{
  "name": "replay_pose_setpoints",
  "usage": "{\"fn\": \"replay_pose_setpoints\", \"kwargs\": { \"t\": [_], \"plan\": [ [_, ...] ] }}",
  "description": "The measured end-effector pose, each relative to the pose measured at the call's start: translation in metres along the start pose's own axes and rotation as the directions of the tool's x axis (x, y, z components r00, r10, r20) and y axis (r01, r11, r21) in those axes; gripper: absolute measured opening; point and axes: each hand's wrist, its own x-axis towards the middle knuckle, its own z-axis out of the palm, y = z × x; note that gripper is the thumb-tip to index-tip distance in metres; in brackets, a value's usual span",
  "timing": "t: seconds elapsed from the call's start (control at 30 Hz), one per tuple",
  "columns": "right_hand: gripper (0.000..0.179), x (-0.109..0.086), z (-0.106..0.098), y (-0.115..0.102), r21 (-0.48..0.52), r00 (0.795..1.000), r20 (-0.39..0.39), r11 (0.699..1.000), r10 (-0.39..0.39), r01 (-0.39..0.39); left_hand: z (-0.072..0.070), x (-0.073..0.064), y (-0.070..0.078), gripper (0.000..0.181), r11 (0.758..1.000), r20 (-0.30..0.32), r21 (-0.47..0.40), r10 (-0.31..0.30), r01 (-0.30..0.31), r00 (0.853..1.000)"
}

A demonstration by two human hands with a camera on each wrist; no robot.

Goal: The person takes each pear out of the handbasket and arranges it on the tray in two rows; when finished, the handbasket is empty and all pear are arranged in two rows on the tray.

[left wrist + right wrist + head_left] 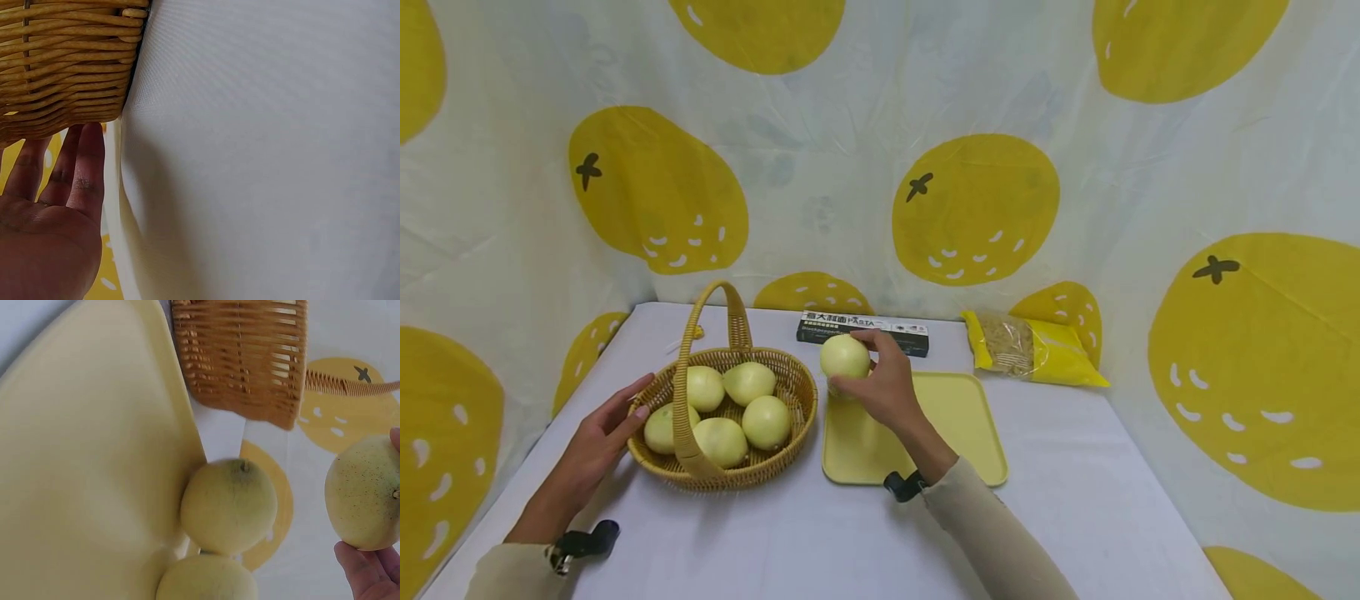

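My right hand holds a round pale yellow pear between thumb and fingers, above the left back corner of a yellow tray. The right wrist view shows this speckled pear at the fingertips, and two more pears, an upper pear and a lower pear, at the tray's edge. The hand mostly hides those two in the head view. My left hand grips the left rim of a wicker basket, thumb over the rim, fingers against its outer side. Several pears lie inside.
A black and white pasta box lies behind the tray. Right of it is a yellow bag of dry noodles. The basket's tall handle arches over the pears. A fruit-printed cloth walls the white table at back and sides.
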Motion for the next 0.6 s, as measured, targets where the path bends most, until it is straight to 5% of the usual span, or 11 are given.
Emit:
{"fn": "replay_pose_setpoints", "kwargs": {
  "t": [0.6],
  "plan": [
    [0.068, 0.004, -0.037, 0.023, -0.032, 0.99, -0.133, 0.998, 0.048, -0.053, -0.001, 0.003, -0.004, 0.069, 1.0, 0.004, -0.009, -0.001, 0.001, 1.0]
  ]
}}
